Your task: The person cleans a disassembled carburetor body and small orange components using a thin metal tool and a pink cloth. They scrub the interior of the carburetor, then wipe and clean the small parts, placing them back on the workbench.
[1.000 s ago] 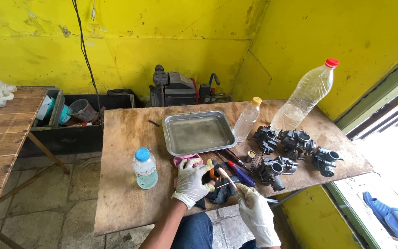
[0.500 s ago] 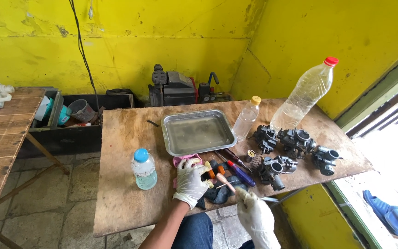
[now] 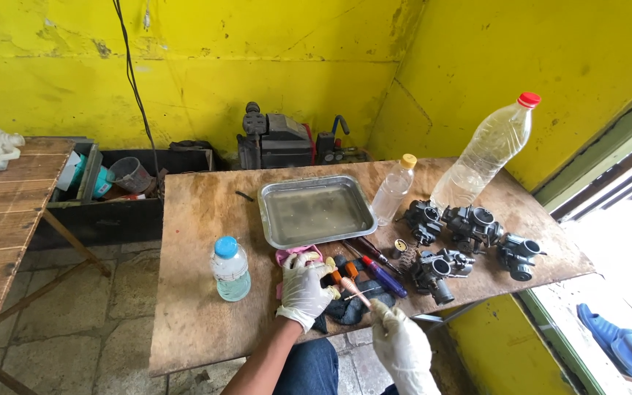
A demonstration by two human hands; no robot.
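A thin wooden-handled brush (image 3: 355, 290) lies slanted at the near edge of the plywood counter (image 3: 192, 322), its long axis running from the near right up to the far left. The right hand (image 3: 401, 345), in a white glove, pinches its near end, fingers closed round it. The left hand (image 3: 303, 287), also gloved, is closed on a small dark part (image 3: 328, 279) at the brush's far tip, over a dark rag (image 3: 350, 309). Just beyond sit a steel tray (image 3: 316, 211), screwdrivers (image 3: 374, 265) and black carburettors (image 3: 469, 227); a blue-capped bottle (image 3: 230, 269) stands left.
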